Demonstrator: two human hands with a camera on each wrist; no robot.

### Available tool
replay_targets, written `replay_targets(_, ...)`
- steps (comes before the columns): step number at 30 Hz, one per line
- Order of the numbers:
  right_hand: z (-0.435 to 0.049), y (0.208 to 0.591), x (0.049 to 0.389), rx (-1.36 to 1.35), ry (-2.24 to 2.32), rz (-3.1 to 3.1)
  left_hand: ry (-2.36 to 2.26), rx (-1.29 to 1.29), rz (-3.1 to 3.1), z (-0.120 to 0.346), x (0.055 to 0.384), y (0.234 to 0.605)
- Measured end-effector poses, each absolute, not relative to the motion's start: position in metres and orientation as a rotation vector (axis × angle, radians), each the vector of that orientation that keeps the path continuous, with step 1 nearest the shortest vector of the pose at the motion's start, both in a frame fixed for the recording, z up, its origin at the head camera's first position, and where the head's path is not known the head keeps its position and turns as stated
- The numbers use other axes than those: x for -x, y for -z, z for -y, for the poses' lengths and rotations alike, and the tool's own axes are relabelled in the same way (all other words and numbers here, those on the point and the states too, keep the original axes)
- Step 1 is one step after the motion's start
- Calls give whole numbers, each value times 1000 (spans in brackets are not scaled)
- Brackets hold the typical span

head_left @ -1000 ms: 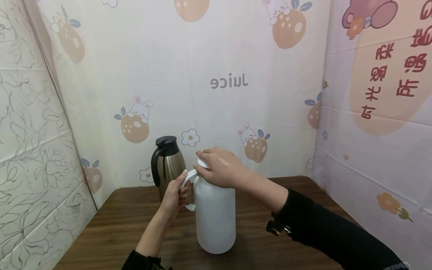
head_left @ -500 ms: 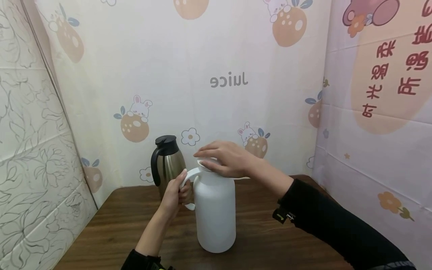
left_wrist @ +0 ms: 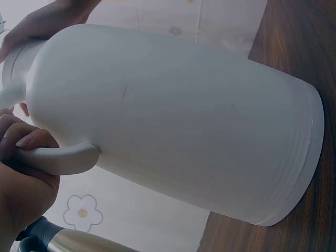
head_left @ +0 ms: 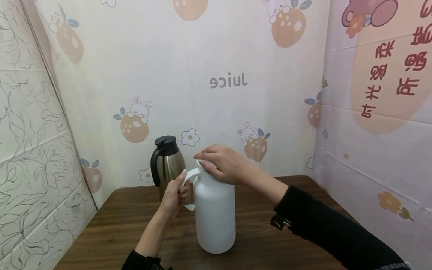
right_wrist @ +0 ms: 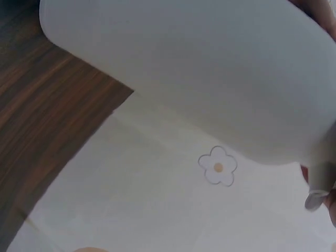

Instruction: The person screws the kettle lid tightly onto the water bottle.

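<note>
A white thermos jug (head_left: 216, 217) stands upright on the wooden table. My left hand (head_left: 173, 195) grips its white handle (head_left: 191, 174) on the left side, thumb up along the top; in the left wrist view, the fingers (left_wrist: 31, 137) curl round that handle. Over the top, my right hand (head_left: 224, 163) holds the lid (head_left: 200, 162), thumb on the near side and the other fingers across it. Most of the lid is hidden under this hand. The jug's pale body (right_wrist: 184, 63) fills much of the right wrist view, with fingers only partly visible at the right edge.
A steel thermos jug (head_left: 173, 165) with a black lid and handle stands behind my left hand. The brown table (head_left: 135, 225) ends against a printed curtain (head_left: 189, 97) at the back, with more hanging cloth on both sides.
My right hand turned and rose slightly over the lid, then came down a little onto it. The left hand keeps its grip on the handle, and the jug stays in place.
</note>
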State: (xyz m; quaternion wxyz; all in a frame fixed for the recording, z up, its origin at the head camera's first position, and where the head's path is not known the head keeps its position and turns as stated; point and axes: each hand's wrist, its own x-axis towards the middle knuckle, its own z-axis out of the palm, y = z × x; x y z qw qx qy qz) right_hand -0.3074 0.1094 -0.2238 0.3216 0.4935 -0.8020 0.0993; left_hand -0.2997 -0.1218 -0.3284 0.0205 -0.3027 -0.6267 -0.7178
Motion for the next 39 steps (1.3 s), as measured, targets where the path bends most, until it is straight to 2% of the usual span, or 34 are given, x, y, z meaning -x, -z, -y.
replay_targets(15,-80,228,280,-799,-48,2175,2234,849,1952,120,298,328)
replay_targets(21,-74,227,274,-702,-9,2230,2233,863,1945,120,298,329)
replay_targets(32,-86,206,269,-835,-287,2503,2231,879,1961,121,298,331)
replay_targets(39,-103,201,288,-1105,-346,2459,2210,922,1953,121,299,329)
